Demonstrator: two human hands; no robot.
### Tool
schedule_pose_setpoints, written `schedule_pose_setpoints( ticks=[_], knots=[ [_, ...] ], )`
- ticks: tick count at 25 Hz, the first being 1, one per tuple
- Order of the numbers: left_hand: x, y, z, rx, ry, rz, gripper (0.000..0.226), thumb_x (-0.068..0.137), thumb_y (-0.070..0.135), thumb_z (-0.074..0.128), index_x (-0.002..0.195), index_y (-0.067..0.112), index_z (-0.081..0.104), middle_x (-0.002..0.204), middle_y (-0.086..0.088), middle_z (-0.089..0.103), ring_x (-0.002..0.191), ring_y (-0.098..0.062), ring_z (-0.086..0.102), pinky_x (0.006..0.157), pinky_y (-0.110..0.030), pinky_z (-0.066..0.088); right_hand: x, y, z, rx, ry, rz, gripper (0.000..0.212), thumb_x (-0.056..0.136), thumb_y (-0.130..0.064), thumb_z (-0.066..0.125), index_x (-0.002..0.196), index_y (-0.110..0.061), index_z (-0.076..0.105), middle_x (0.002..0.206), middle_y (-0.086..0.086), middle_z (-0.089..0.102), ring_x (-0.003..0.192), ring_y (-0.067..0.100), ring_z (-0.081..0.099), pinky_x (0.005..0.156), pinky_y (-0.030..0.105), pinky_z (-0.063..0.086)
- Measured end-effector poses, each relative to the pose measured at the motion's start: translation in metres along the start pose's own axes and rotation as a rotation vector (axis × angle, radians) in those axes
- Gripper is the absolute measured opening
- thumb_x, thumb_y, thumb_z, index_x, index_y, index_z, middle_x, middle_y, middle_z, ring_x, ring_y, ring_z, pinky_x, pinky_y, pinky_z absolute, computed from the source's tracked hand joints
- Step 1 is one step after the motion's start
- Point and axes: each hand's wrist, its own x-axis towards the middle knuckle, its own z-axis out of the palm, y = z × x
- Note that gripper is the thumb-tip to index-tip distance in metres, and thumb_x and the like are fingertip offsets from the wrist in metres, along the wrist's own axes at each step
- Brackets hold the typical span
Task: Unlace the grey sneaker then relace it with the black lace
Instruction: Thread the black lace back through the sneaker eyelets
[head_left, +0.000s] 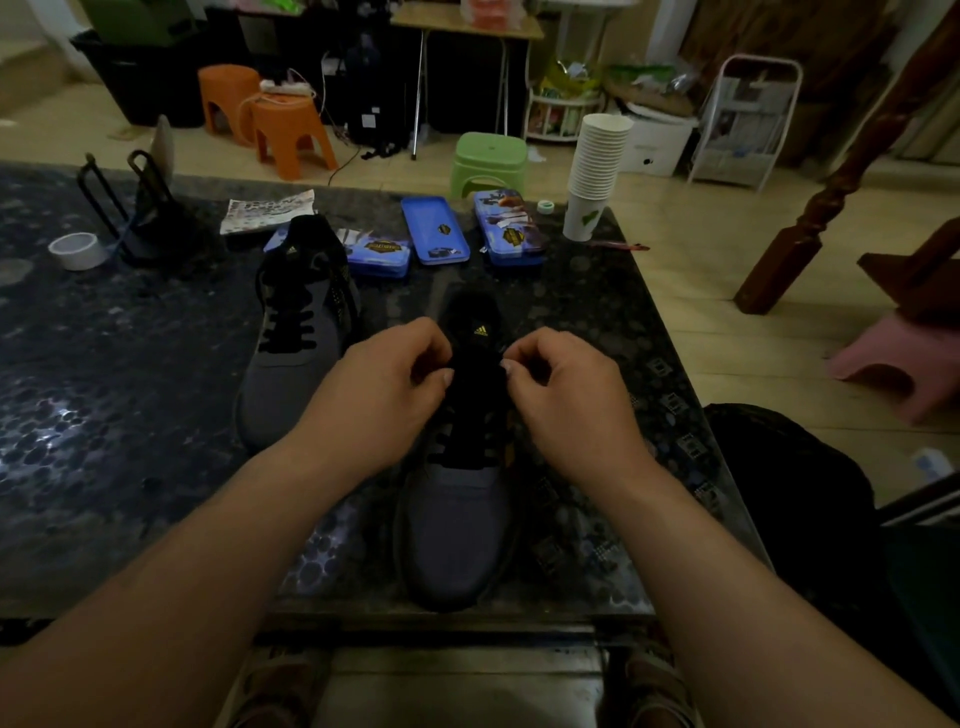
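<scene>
Lengthwise, grey sneaker (457, 514) toe toward wearer

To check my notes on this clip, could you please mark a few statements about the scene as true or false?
1. The left hand and right hand both pinch the black lace at the top of the near sneaker. True.
2. The second sneaker has no lace. False: a black lace runs through its eyelets.
3. The paper cups lie scattered. False: they stand in one stack.
4. A roll of tape lies on the table, to the left. True.
</scene>
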Motion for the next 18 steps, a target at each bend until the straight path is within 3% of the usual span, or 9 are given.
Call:
schedule_pose_setpoints(
  ticks=[7,10,14,16,18],
  knots=[
    [0.002,0.004,-0.005,0.017,0.043,0.011,0.009,0.104,0.026,0.055,0.098,0.026,0.049,0.078,0.003,0.064,0.069,-0.017,0.061,0.064,-0.047,0.052,0.003,-0.006,-0.004,-0.02,-0.022,0.039,0.009,0.093,-0.028,0.064,0.086,-0.025,0.061,0.085,-0.009,0.062,0.075,0.011,0.057,0.069,0.038,0.05],
    [0.004,0.006,-0.006,0.047,0.068,0.034,0.006,0.105,0.03,0.049,0.102,0.029,0.045,0.08,0.002,0.069,0.069,-0.024,0.064,0.063,-0.05,0.053,0.004,-0.011,-0.008,-0.004,-0.054,0.099,0.011,0.098,-0.03,0.055,0.09,-0.024,0.054,0.083,-0.007,0.061,0.074,0.012,0.057,0.064,0.038,0.044],
    [0.004,0.014,-0.003,0.13,0.126,0.121,0.005,0.104,0.031,0.05,0.103,0.028,0.046,0.08,0.004,0.064,0.07,-0.026,0.061,0.063,-0.049,0.052,0.004,-0.017,-0.009,-0.011,-0.064,0.046,0.01,0.103,-0.029,0.048,0.097,-0.021,0.049,0.086,-0.004,0.059,0.077,0.015,0.056,0.064,0.038,0.039],
    [0.005,0.016,-0.004,0.031,0.128,0.101,0.007,0.104,0.027,0.053,0.101,0.025,0.048,0.08,0.005,0.061,0.071,-0.019,0.059,0.065,-0.048,0.051,0.004,-0.017,-0.007,0.019,-0.061,0.041,0.011,0.104,-0.029,0.046,0.097,-0.021,0.049,0.088,-0.006,0.059,0.079,0.011,0.056,0.066,0.037,0.041],
    [0.006,0.014,-0.006,-0.118,0.121,-0.007,0.01,0.105,0.029,0.054,0.098,0.023,0.049,0.08,0.004,0.063,0.073,-0.016,0.061,0.07,-0.05,0.052,0.004,-0.013,-0.006,0.141,-0.041,0.127,0.014,0.103,-0.033,0.044,0.098,-0.023,0.052,0.094,-0.006,0.063,0.085,0.009,0.061,0.073,0.042,0.052]
  ],
)
